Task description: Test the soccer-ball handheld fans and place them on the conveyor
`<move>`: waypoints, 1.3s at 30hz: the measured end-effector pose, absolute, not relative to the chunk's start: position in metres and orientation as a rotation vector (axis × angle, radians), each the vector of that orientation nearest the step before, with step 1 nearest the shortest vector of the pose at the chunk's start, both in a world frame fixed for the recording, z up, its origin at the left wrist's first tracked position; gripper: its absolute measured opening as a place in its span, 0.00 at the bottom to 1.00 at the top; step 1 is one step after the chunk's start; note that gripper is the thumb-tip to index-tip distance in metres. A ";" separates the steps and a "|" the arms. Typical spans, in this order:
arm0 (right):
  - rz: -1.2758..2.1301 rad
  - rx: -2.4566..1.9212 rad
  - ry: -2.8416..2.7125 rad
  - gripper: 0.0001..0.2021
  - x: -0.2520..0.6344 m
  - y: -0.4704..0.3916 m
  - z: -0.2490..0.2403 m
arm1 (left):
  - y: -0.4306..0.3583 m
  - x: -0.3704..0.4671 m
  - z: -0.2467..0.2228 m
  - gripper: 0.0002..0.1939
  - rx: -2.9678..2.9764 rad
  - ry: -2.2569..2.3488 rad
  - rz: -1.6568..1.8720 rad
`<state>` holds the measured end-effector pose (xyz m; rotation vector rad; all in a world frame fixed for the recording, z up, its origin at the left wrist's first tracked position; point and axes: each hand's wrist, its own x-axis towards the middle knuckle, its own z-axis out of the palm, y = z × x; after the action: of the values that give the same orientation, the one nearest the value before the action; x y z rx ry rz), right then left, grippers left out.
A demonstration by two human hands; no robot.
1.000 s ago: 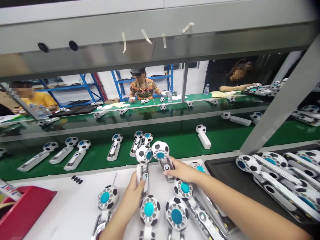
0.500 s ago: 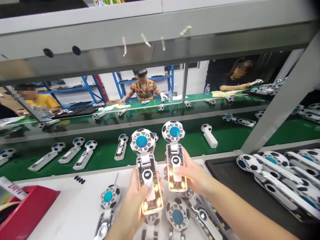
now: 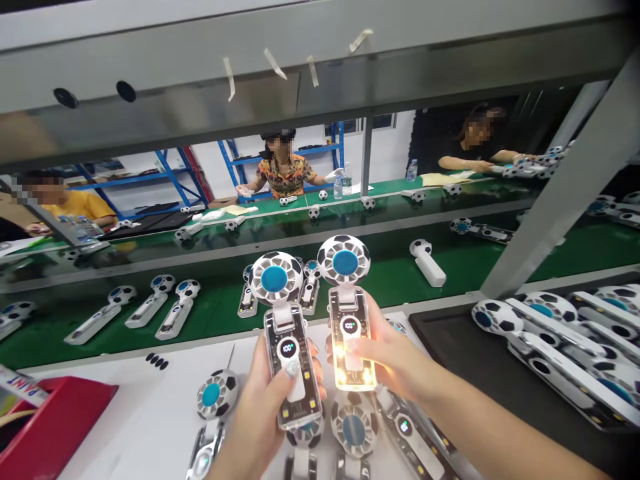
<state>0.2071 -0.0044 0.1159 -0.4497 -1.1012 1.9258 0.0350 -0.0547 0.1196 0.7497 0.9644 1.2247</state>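
Note:
Wrapped around the handle of a soccer-ball-headed handheld fan (image 3: 295, 393) is my left hand (image 3: 263, 400), its thumb on the white front strip. That fan's round display reads 100, and its handle lights are dark. My right hand (image 3: 395, 350) grips a second handheld fan (image 3: 345, 263) the same way, thumb on its strip. Its display also reads 100, and warm lights glow at the lower handle. Both fans stand side by side, heads up, blue discs facing me. Below them, several more fans (image 3: 354, 427) lie on the white worktop (image 3: 130, 413), partly covered by my hands.
Beyond the worktop, a green conveyor (image 3: 360, 293) carries several fans. A black tray (image 3: 450, 360) at right holds stacked fans. A red bin (image 3: 65, 420) stands at left. A slanted metal post (image 3: 545, 180) and overhead beam (image 3: 200, 127) frame the station. Several co-workers sit across.
The lights on the left fan's handle have gone out; those on the right fan stay lit. Fans on the conveyor have shifted right. A co-worker at far right has reached toward the piled fans.

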 end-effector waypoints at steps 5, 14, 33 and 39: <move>1.930 -0.463 -1.094 0.36 0.208 -0.006 0.119 | -0.057 0.036 0.124 0.33 0.744 0.957 1.240; 1.944 -0.478 -1.097 0.37 0.208 -0.008 0.118 | -0.057 0.032 0.121 0.30 0.803 0.843 1.198; 1.868 -0.470 -1.239 0.38 0.210 -0.007 0.110 | -0.057 0.036 0.124 0.37 0.858 0.925 1.193; 1.883 -0.506 -1.297 0.39 0.212 -0.008 0.113 | -0.058 0.034 0.123 0.32 0.867 0.902 1.196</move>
<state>0.2117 -0.0085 0.1134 -0.5059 -1.2967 1.8825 0.0341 -0.0580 0.1226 0.8665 0.9019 1.1965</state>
